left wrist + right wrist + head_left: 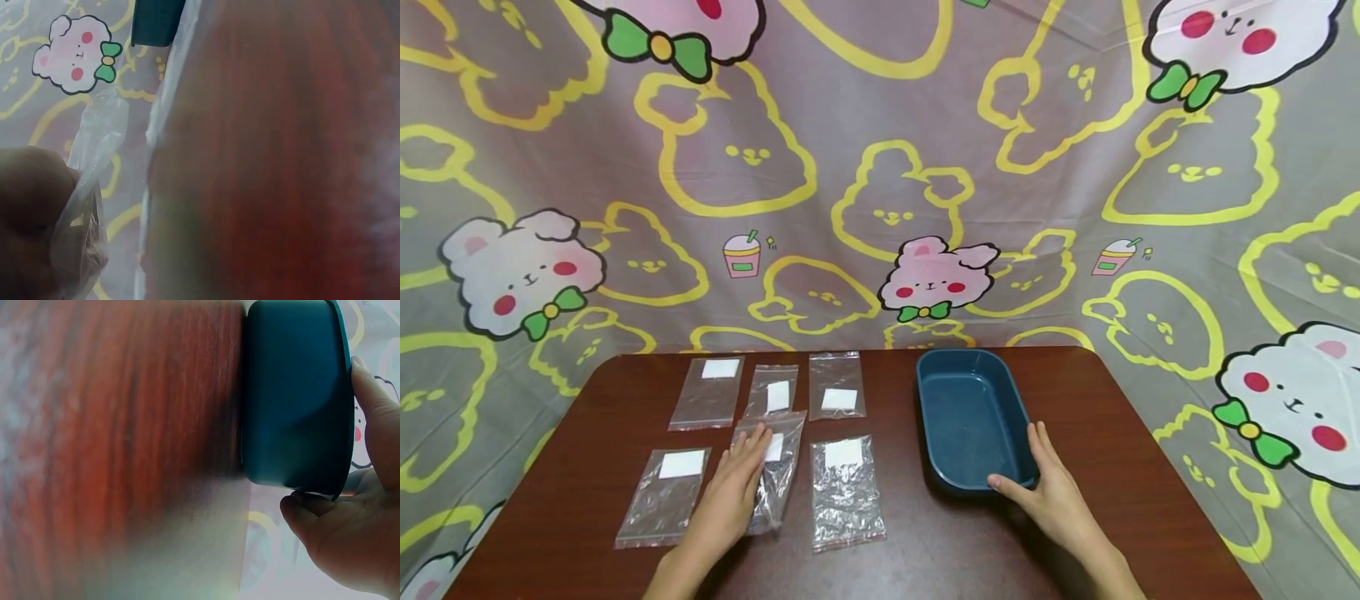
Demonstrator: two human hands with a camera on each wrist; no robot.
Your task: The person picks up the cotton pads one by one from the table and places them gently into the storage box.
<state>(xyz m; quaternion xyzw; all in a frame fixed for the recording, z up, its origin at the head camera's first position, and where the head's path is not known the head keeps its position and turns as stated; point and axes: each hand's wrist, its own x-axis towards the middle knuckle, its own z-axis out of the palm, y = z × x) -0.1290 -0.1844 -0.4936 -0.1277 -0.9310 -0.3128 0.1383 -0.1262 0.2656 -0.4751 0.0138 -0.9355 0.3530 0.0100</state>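
My left hand [733, 475] holds a clear zip bag [778, 479] with a white label, its fingers lying over the bag's left side. That bag stands somewhat raised and overlaps a smaller bag behind it; the left thumb is hidden in the head view. In the left wrist view the crinkled plastic bag [94, 156] rises beside the hand. My right hand [1052, 492] grips the near right corner of a dark blue plastic basin [973, 417], thumb at the near rim and fingers along the right side. Nothing lies inside the basin.
Around the left hand lie several more labelled zip bags: back left [706, 396], back middle [758, 379], back right [837, 375], front left [658, 512] and front right [847, 508]. The brown table [917, 550] ends at a patterned cloth [820, 208] behind and beside it.
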